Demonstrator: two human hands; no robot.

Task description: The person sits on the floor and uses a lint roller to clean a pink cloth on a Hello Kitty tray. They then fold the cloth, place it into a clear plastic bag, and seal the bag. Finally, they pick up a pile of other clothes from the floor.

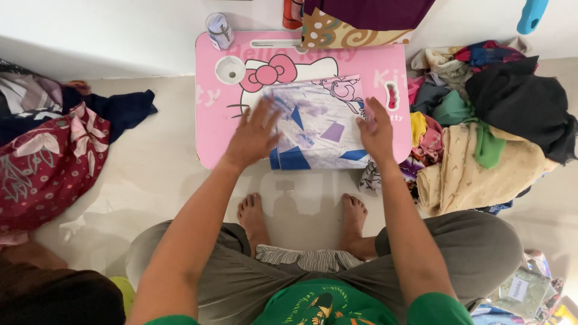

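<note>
Both palms lie flat, fingers spread: left hand (253,135) and right hand (376,129) pressing the folded patterned cloth (319,126) at frame centre; even pressure should keep edges aligned.

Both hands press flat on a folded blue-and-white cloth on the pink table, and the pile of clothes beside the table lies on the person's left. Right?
Not quite. In the head view, the left hand and right hand do lie flat on the folded cloth on the pink table, but the pile of clothes beside the table lies on the person's right, not left.
</note>
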